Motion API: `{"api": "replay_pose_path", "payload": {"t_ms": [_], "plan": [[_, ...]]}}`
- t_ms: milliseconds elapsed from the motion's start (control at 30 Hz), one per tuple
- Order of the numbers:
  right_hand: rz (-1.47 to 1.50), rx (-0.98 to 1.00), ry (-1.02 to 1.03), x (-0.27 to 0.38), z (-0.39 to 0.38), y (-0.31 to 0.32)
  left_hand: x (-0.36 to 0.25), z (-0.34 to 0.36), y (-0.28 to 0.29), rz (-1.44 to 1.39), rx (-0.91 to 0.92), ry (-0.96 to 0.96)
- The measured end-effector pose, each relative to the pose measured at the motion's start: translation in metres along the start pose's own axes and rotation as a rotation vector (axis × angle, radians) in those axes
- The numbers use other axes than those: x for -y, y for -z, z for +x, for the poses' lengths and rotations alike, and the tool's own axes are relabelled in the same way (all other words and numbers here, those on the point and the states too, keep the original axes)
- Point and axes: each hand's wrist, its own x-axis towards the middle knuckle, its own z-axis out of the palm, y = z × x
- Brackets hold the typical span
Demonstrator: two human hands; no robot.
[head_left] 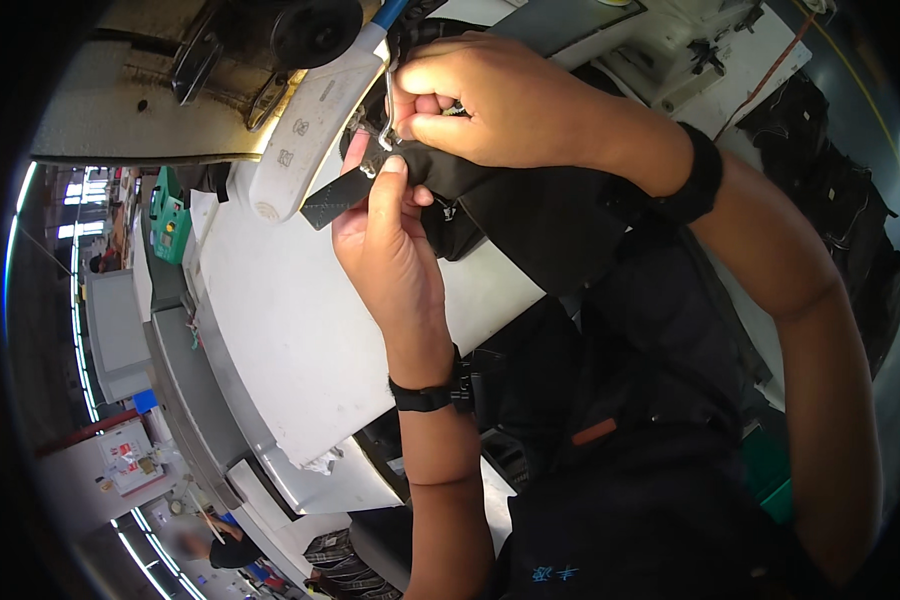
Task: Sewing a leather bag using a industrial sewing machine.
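Note:
Black fabric (530, 215) hangs over the edge of the white work table, close to a sewing machine. My left hand (390, 235) pinches its edge, with the thumb on top. A flat dark strip (335, 198) sticks out to the left from under that thumb. Just above, my right hand (490, 100) is closed, its fingertips pressed together beside a slim bent silver metal piece (389, 105). Whether those fingers grip the metal piece, a thread or the fabric cannot be made out. Small whitish bits (370, 170) show between the two hands.
The white machine arm (305, 140) stands left of my hands, under a bright lamp glow. Bare white table top (280, 320) lies below it. Green equipment (170, 215) is at far left, dark garments (830, 200) at far right. Another person (232, 548) is at lower left.

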Motion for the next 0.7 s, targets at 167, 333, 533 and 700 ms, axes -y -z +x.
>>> {"api": "replay_pose_path", "payload": {"t_ms": [167,333,533,700], "plan": [[-0.020,-0.006,0.033,-0.0003,0.0014,0.0018,0.0000,0.0014,-0.0003,0.015,-0.025,0.000],[0.001,-0.007,0.011,0.0032,0.0008,0.0029,-0.0021,-0.0007,-0.0005,0.040,0.021,-0.036],[0.013,0.007,-0.017,0.0028,-0.0004,0.0015,-0.0014,-0.0002,-0.0002,0.059,-0.005,-0.011],[-0.023,0.066,-0.044,0.0023,-0.0010,0.0036,-0.0013,-0.0024,-0.0068,0.076,-0.026,-0.046]]}}
